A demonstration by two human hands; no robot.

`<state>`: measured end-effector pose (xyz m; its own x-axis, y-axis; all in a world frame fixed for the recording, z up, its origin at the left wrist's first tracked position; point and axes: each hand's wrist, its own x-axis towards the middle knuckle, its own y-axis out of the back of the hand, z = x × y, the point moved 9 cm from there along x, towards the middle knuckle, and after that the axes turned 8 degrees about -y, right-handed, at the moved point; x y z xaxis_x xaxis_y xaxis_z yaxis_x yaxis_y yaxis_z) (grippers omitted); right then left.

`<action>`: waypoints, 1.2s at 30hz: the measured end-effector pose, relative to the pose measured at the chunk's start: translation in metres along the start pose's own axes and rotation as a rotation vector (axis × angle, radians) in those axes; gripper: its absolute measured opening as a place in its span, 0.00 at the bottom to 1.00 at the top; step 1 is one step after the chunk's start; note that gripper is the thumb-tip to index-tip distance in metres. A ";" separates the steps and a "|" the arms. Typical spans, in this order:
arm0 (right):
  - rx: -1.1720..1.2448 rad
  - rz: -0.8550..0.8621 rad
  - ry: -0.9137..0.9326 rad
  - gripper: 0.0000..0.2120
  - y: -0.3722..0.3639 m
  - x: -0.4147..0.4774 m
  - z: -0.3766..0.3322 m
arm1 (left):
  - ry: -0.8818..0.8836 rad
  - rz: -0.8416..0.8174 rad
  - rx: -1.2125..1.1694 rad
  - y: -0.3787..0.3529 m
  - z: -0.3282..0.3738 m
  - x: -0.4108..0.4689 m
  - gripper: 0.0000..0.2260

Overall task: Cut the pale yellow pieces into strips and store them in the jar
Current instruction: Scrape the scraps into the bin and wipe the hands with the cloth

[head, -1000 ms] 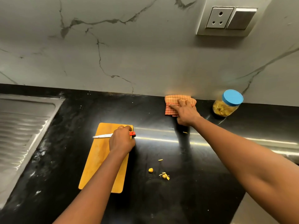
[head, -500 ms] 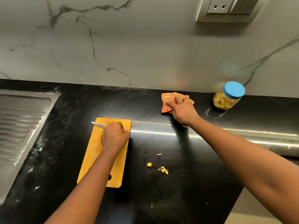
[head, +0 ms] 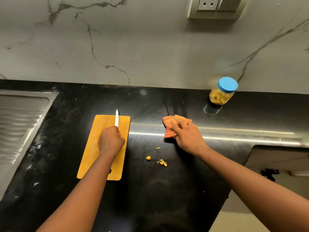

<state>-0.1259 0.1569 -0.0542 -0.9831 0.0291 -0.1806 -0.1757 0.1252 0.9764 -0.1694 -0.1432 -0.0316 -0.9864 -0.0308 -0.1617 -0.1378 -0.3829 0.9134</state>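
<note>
My left hand [head: 111,139] grips a small knife [head: 116,118] over the wooden cutting board [head: 91,156], blade pointing away toward the wall. My right hand [head: 187,136] holds an orange checked cloth [head: 169,125] against the black counter. A few pale yellow scraps [head: 161,162] and one small yellow lump [head: 148,158] lie on the counter between my arms. The jar [head: 220,96] with a blue lid stands at the back right by the wall, closed and part full of yellow strips.
A steel sink drainboard [head: 20,124] fills the left side. The black counter [head: 150,190] ends at an edge on the right, with floor below. A wall socket plate [head: 215,7] sits above the jar.
My right hand has dragged the cloth away from the wall toward me. My left hand has turned the knife so the blade points away instead of left.
</note>
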 end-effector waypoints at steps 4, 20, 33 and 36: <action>-0.017 -0.018 -0.001 0.24 -0.007 -0.030 -0.005 | 0.016 -0.045 0.099 0.001 -0.007 -0.015 0.04; 0.058 0.140 0.332 0.18 0.037 -0.032 -0.162 | -0.013 0.053 -0.287 0.018 -0.004 -0.036 0.07; -0.280 -0.099 0.342 0.25 -0.039 -0.100 -0.158 | -0.267 -0.254 -0.160 -0.030 0.044 -0.067 0.12; -0.307 -0.087 0.297 0.25 -0.035 -0.104 -0.140 | -0.326 -0.310 -0.099 -0.044 0.069 -0.071 0.11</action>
<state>-0.0245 0.0107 -0.0526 -0.9279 -0.2609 -0.2662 -0.2219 -0.1873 0.9569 -0.0999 -0.0601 -0.0343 -0.8790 0.3852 -0.2811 -0.4371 -0.4153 0.7978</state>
